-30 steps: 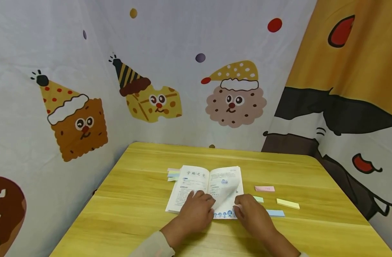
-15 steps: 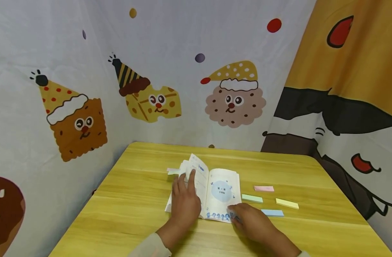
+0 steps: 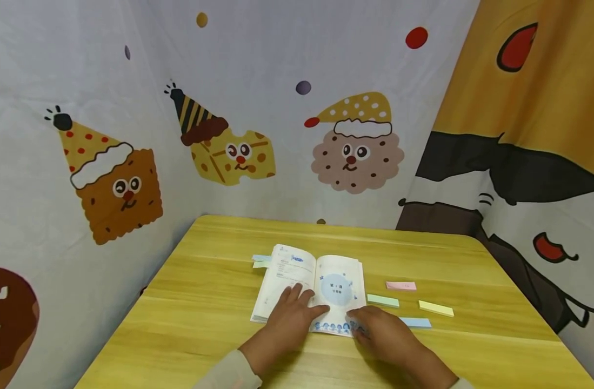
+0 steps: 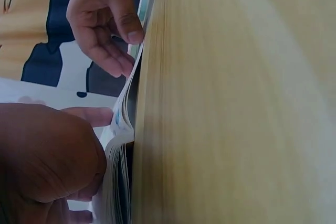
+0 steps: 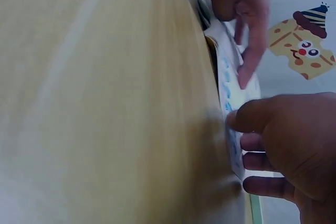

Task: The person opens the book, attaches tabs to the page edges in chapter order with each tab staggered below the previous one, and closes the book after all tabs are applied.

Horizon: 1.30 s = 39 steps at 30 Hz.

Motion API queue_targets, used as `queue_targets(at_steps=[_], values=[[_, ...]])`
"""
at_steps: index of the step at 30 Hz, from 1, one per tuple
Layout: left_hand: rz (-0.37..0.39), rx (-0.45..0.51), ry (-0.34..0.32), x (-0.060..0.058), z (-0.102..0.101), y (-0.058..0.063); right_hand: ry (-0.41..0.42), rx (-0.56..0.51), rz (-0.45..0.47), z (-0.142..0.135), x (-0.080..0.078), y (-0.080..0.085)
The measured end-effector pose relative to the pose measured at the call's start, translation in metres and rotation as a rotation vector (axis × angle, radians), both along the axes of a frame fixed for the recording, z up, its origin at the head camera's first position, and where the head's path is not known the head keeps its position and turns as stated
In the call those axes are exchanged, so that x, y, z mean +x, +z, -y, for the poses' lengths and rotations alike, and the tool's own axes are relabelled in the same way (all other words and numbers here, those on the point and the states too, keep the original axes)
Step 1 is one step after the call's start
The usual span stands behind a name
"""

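An open book (image 3: 338, 289) lies on the table, its right page printed with a large blue circle and a row of small blue figures along the bottom. My left hand (image 3: 292, 313) rests on the lower left page with fingers spread, its thumb stretched across the gutter to the right page. At the lower right corner is my right hand (image 3: 384, 332), thumb on the page and fingers extended by the page's edge, as the right wrist view shows. Blue and green index tabs (image 3: 261, 264) stick out from the book's left side.
Right of the book lie strips of sticky notes: pink (image 3: 401, 285), green (image 3: 382, 301), yellow (image 3: 435, 308) and blue (image 3: 415, 322), the last partly behind my right hand. A cartoon-printed curtain (image 3: 287, 200) hangs behind the wooden table (image 3: 194, 302).
A page has been turned to the left, uncovering the blue circle page. The raised left pages have come down flat, and my left hand has moved lower, toward the gutter.
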<state>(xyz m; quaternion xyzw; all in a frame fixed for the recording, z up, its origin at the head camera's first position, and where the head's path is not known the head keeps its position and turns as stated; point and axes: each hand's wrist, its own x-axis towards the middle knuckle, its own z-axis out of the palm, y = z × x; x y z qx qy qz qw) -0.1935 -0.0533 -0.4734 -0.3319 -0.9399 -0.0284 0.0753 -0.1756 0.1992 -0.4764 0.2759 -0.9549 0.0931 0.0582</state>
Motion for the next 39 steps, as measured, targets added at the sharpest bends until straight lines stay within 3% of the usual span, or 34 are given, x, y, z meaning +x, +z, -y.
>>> queue_targets(at_steps=[3,7,9,12,15,18,27,39], values=[[-0.004,-0.012,-0.011,-0.001,0.001,-0.001,-0.047,-0.032,0.07,-0.004,-0.004,0.004],[-0.007,-0.023,-0.022,-0.002,0.001,-0.002,-0.134,-0.162,0.143,-0.017,-0.019,0.008],[0.003,-0.025,-0.025,-0.003,0.0,-0.002,-0.175,-0.222,0.107,-0.03,-0.031,0.009],[0.032,-0.024,-0.022,-0.003,-0.001,-0.001,-0.241,-0.254,-0.024,-0.053,-0.051,0.007],[0.047,-0.022,-0.016,-0.003,-0.002,-0.001,-0.318,-0.221,-0.129,-0.074,-0.066,0.001],[0.049,-0.022,-0.018,-0.003,-0.003,-0.003,-0.356,-0.161,-0.167,-0.088,-0.076,-0.006],[0.031,-0.037,-0.026,-0.002,-0.004,0.0,-0.351,-0.062,-0.128,-0.101,-0.085,-0.019],[0.024,-0.042,-0.013,-0.003,-0.002,-0.001,-0.325,-0.062,-0.26,-0.098,-0.087,-0.024]])
